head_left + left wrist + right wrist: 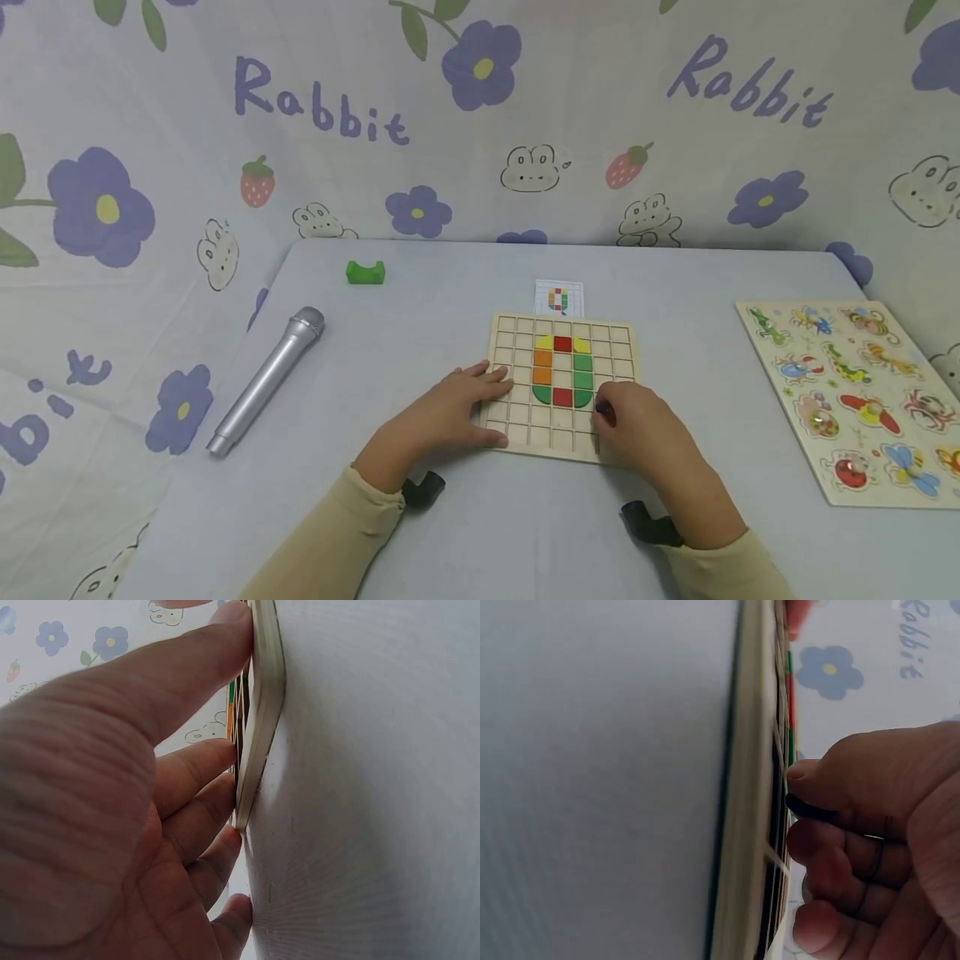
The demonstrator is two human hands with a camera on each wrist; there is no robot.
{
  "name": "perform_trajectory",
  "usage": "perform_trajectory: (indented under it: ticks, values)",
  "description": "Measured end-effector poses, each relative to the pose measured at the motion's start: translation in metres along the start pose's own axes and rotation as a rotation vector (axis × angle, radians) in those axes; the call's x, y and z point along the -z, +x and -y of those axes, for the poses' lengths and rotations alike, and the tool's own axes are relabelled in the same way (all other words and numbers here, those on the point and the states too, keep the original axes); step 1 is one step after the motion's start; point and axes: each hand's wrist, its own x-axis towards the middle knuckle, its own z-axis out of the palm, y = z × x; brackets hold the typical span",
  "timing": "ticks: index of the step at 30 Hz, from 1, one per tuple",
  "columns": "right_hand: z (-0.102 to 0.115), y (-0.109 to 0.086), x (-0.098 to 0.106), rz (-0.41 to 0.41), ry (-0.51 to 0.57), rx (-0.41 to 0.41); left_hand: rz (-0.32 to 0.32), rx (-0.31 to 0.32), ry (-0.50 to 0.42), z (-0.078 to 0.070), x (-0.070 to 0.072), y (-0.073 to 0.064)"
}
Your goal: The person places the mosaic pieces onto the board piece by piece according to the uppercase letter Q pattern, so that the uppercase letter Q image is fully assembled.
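A wooden grid board (517, 429) lies at the middle of the table. Coloured tiles form a ring in its cells: red (562, 344), orange (542, 367), green (582, 372) and yellow pieces. Spread over the board's left edge, my left hand (448, 412) touches it with thumb and fingers. My right hand (651, 429) is at the board's right side, just below the ring. Between thumb and forefinger it pinches a small dark curved piece (810, 808), mostly hidden by the fingers in the head view. A small card (572, 310) behind the board pictures a similar coloured ring with a dark tail.
On the left lies a silver microphone (266, 383), with a green notched block (365, 273) farther back. A wooden puzzle board (840, 400) with animal and insect pieces is at the right. Behind the table hangs a patterned cloth (585, 92).
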Motion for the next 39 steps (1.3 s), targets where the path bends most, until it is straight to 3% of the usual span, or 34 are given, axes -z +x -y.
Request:
perform_trajectory:
  ticks: [5, 13, 21, 39]
  values:
    - [0.006, -0.001, -0.004, 0.005, -0.001, 0.005, -0.002, 0.006, 0.007, 0.0, 0.0, 0.0]
    - [-0.003, -0.005, -0.004, 0.026, 0.09, 0.089, -0.007, 0.005, 0.002, -0.001, -0.002, -0.001]
    - [-0.005, -0.007, 0.001, 0.05, 0.151, 0.086, -0.005, 0.003, 0.003, -0.002, -0.001, -0.001]
    - [-0.003, -0.004, -0.005, 0.04, 0.137, 0.031, 0.003, 0.002, 0.012, -0.001, -0.001, 0.001]
